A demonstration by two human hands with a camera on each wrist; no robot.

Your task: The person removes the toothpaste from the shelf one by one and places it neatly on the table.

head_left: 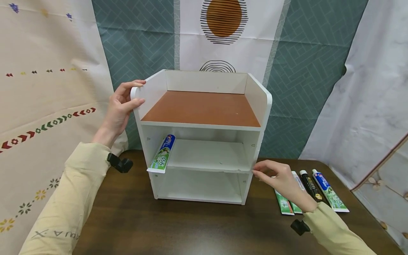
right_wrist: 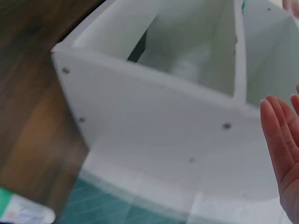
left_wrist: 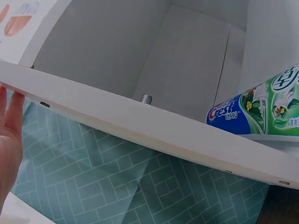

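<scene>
A white shelf unit (head_left: 204,124) with a brown top panel stands upright on the table. My left hand (head_left: 119,106) grips the upper front of its left side panel, thumb and fingers at the edge. On the middle shelf, at the left, lies a blue and green Crest toothpaste tube (head_left: 163,152), its flat end towards me; the left wrist view shows its printed side (left_wrist: 261,107). Beside the unit's right side panel (right_wrist: 154,121) is my right hand (head_left: 282,179), holding nothing, its fingers fairly straight in the right wrist view. Whether its fingertips touch the panel, I cannot tell.
Right of the unit, several tubes lie side by side on the dark wooden table (head_left: 197,230): a green one (head_left: 284,203), a black one (head_left: 309,186) and a blue and green one (head_left: 331,191) among them. Patterned curtains (head_left: 143,42) hang behind and at both sides.
</scene>
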